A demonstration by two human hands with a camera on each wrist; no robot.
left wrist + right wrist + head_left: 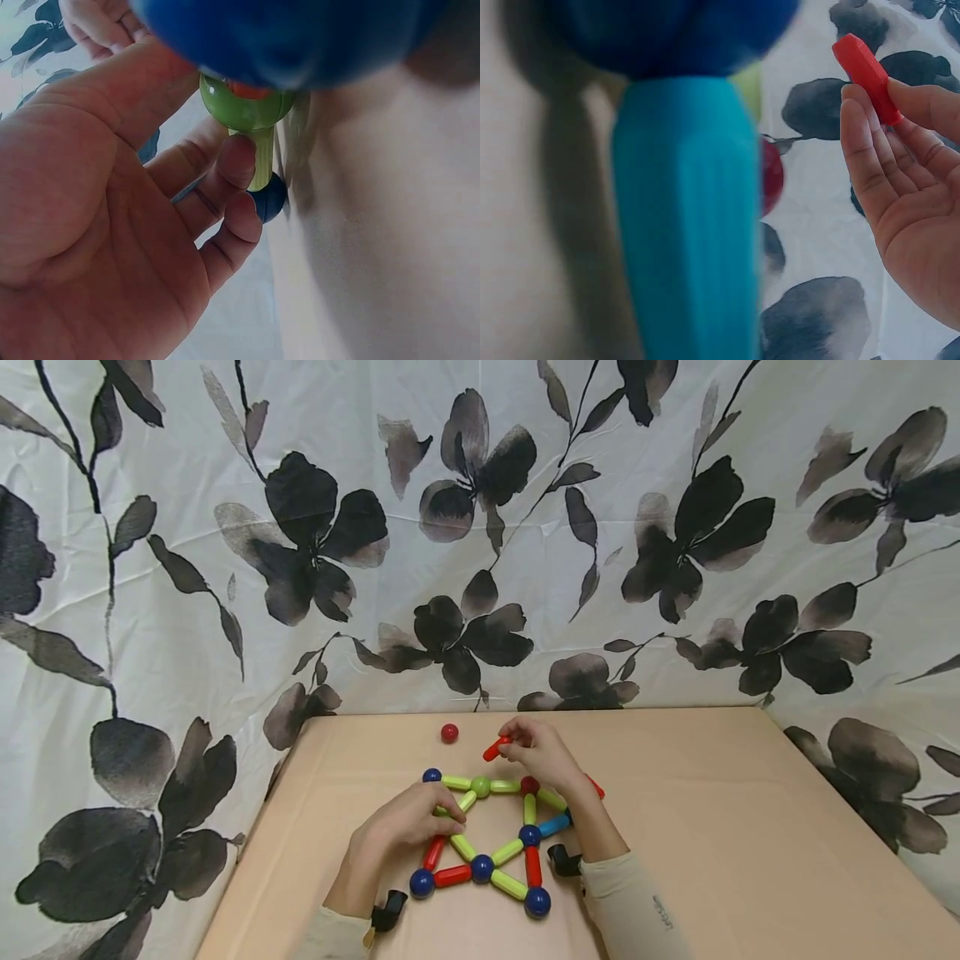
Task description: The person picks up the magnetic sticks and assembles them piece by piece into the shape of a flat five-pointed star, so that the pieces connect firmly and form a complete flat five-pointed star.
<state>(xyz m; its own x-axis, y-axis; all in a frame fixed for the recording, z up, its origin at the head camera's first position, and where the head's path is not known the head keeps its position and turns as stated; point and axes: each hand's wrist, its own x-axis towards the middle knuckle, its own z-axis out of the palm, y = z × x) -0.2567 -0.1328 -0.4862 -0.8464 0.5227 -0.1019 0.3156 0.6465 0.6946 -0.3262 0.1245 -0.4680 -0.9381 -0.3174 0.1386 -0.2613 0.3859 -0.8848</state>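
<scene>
My right hand [542,752] pinches a short red rod [866,75] between thumb and fingertips, raised above the far part of the table. Below lies a flat frame of rods and balls: blue balls [482,867], a green ball [481,787], a dark red ball [529,785], light green rods [510,884], red rods [453,876] and a blue rod [555,825]. At the frame's left side my left hand [408,817] holds it with curled fingers, near a green ball [247,109] and a light green rod [262,157]. That hand covers part of the joint in the head view.
A loose red ball [449,733] sits near the far edge of the tan table [750,827]. Another red piece [596,787] shows partly behind the right forearm. White floral cloth [570,577] hangs behind the table. Black straps [389,911] are on both wrists.
</scene>
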